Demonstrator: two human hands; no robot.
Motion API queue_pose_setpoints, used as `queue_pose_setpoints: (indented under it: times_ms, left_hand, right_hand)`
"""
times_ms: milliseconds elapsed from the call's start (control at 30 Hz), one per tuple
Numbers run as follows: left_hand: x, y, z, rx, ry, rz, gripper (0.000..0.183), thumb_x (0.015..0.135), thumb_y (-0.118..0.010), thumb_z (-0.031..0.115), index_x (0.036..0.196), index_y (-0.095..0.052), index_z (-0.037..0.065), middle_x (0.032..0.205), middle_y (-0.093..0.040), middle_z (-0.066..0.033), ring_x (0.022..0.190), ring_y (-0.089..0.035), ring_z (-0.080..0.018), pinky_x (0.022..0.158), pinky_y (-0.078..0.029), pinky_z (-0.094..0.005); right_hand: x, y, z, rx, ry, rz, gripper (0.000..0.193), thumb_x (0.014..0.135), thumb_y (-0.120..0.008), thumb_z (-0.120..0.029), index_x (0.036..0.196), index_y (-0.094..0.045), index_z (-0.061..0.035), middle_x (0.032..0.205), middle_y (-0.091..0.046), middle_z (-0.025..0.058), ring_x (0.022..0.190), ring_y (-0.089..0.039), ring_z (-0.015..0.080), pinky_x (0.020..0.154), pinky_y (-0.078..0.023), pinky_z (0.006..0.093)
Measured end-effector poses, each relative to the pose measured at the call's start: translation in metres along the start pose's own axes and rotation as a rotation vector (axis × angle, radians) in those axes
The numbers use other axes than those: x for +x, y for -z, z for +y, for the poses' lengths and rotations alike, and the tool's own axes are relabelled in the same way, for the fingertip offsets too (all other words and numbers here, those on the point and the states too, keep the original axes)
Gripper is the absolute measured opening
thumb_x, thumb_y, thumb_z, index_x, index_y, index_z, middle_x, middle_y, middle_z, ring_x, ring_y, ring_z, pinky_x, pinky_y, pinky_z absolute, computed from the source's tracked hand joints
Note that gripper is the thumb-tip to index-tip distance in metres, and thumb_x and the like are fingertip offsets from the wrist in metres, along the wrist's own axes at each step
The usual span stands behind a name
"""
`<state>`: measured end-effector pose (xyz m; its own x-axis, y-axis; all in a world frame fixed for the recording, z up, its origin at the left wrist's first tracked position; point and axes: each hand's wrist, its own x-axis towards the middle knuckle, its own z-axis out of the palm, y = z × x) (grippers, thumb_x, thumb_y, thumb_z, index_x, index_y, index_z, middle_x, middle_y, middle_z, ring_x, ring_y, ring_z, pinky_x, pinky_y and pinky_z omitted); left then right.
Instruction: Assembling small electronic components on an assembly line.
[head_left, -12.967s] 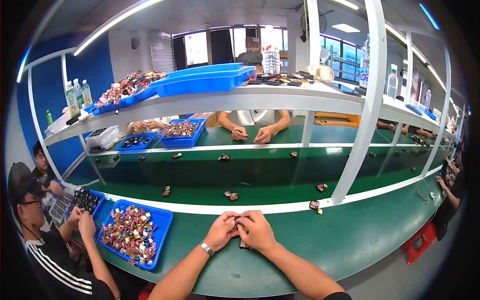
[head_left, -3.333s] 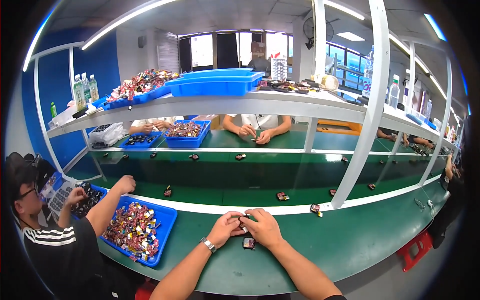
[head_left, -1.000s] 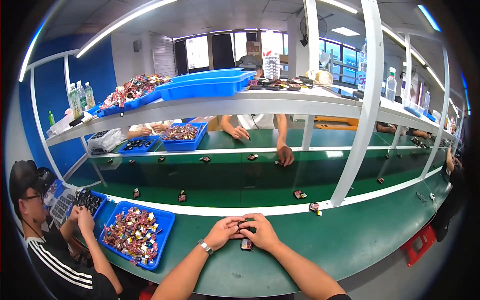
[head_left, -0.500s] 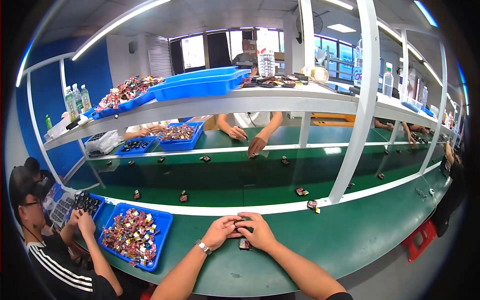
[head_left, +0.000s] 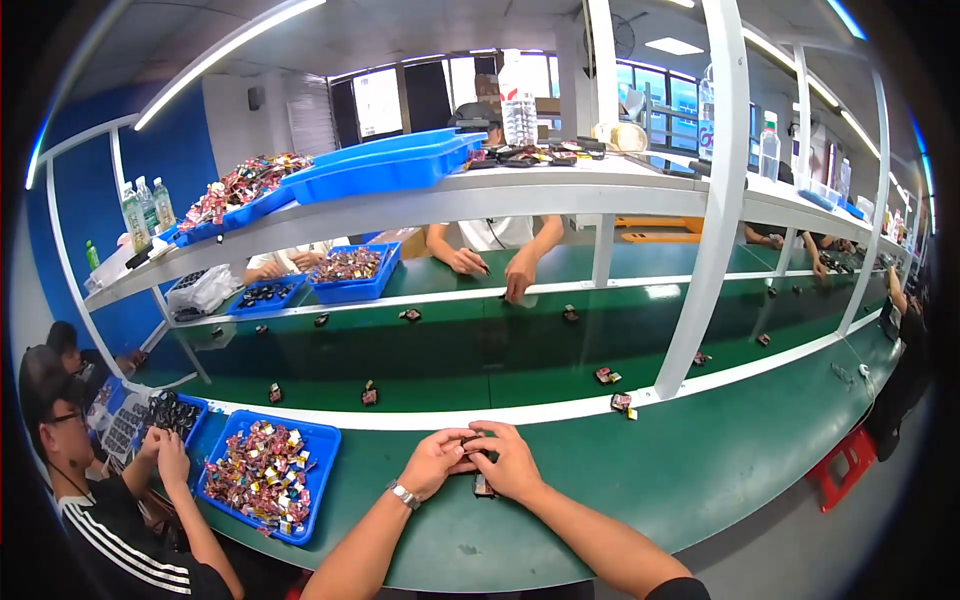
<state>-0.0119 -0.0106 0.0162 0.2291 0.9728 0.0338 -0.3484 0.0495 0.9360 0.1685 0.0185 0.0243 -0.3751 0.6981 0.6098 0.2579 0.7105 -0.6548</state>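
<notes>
My left hand (head_left: 434, 466), with a metal-banded watch on the wrist, and my right hand (head_left: 512, 464) meet over the green table. Their curled fingers pinch a small dark piece (head_left: 468, 446), mostly hidden by the fingertips. Just below, against the edge of my right hand, lies a small black part with a silvery and reddish component (head_left: 484, 487), partly covered. To the left stands a blue tray (head_left: 334, 450) heaped with small red circuit boards with wires and yellow and white bits (head_left: 262, 472).
A white rail (head_left: 520, 414) divides my table from a dark green belt carrying scattered small assemblies (head_left: 607, 376). One assembly (head_left: 623, 402) rests by the upright post (head_left: 700, 215). At left a co-worker (head_left: 120, 510) handles parts beside a tray of black pieces (head_left: 175, 412). Another works opposite.
My fingers have shifted slightly around the dark piece, both hands staying together. Across the belt, the co-worker's hand has moved a little. The whole view has tilted slightly.
</notes>
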Motion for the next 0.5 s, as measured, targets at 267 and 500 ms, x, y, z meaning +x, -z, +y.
queue_pose_setpoints:
  times_ms: [267, 500]
  left_hand:
    - [-0.004, -0.008, 0.004, 0.019, 0.016, 0.033, 0.031, 0.1, -0.048, 0.008, 0.129, -0.048, -0.002, 0.123, -0.058, -0.0145, 0.113, -0.06, -0.0217, 0.098, -0.053, -0.0378]
    - [-0.005, -0.013, 0.01, 0.018, 0.015, 0.041, 0.032, 0.1, -0.047, 0.008, 0.131, -0.047, 0.0, 0.124, -0.058, -0.0137, 0.114, -0.06, -0.0219, 0.099, -0.052, -0.0377]
  right_hand:
    - [0.0, 0.005, -0.007, -0.047, 0.061, -0.008, 0.018, 0.083, -0.067, -0.01, 0.1, -0.07, -0.0064, 0.122, -0.061, 0.0106, 0.115, -0.054, 0.0303, 0.097, -0.046, 0.0396]
    - [0.007, 0.004, -0.008, -0.148, 0.218, 0.106, 0.014, 0.073, -0.071, -0.002, 0.086, -0.069, -0.0064, 0.102, -0.062, 0.0066, 0.093, -0.061, 0.0246, 0.075, -0.054, 0.0342]
